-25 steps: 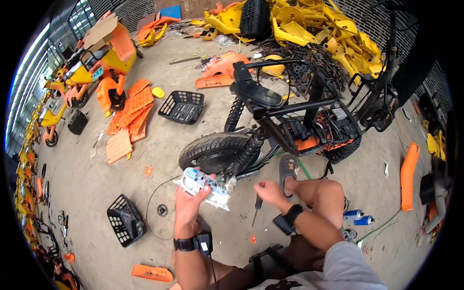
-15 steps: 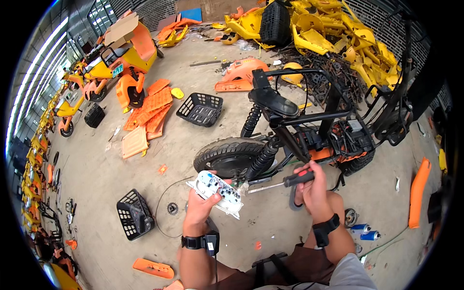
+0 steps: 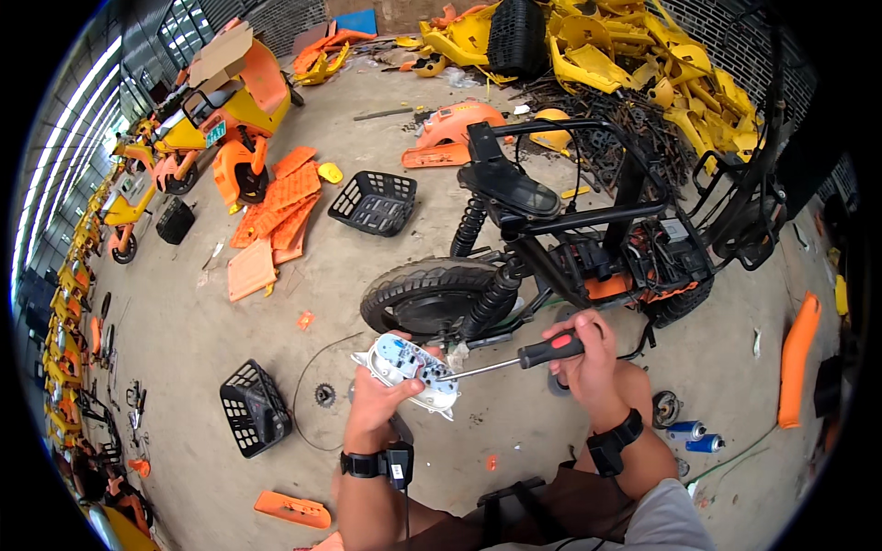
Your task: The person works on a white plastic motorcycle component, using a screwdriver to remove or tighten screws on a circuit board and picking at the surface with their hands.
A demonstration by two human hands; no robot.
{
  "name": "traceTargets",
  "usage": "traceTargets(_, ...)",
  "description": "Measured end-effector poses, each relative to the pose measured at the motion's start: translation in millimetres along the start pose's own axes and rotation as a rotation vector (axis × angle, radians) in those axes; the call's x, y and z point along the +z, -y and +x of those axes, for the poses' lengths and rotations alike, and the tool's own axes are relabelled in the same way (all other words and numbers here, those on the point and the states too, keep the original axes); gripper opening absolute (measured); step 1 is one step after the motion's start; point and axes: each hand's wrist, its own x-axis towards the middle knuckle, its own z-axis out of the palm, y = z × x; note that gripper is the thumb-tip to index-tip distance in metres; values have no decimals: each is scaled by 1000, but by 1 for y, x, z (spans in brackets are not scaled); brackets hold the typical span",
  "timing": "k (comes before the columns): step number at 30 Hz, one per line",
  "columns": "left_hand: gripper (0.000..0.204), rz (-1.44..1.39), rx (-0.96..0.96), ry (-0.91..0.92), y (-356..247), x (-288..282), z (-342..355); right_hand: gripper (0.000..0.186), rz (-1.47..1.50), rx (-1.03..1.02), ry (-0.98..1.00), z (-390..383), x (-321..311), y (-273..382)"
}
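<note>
A: What's in the hands on your feed?

B: I have a white casing [image 3: 443, 401] with a blue circuit board [image 3: 397, 353] just below the centre of the frame. The left hand [image 3: 373, 404] grips it, thumb over the lower rim. The right hand [image 3: 593, 363] is wrapped around the handle of a screwdriver [image 3: 537, 354], whose shaft slants leftward to the board; I can't tell whether its tip touches.

A: And the surface around them?

B: I see grey, littered floor [image 3: 197, 335]. A black scooter chassis [image 3: 574, 221] stands right of centre. There are 2 black baskets [image 3: 409, 195], 1 above centre and 1 at lower left, with flat orange panels [image 3: 276, 216] at upper left. Toward the lower right I get 2 blue cans [image 3: 705, 444] and a curved orange panel [image 3: 799, 363].

A: The room?

B: Yellow parts [image 3: 698, 96] are heaped at upper right, before a grey brick wall [image 3: 785, 69]. Scooters [image 3: 66, 308] line the left edge, below bright strips of light [image 3: 72, 110] at upper left.
</note>
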Motion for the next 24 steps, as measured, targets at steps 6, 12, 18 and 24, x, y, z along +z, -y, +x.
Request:
traceTargets(6, 70, 47, 16, -14, -2, 0, -2, 21, -15, 32, 29, -1, 6, -3)
traceTargets(12, 63, 40, 0, 3, -1, 2, -1, 23, -47, 35, 30, -1, 3, -3)
traceTargets(18, 62, 115, 25, 18, -1, -1, -3, 22, -51, 35, 55, 0, 8, -3)
traceTargets(24, 61, 195, 54, 45, 11, -2, 4, 24, -32, 44, 5, 2, 5, 0)
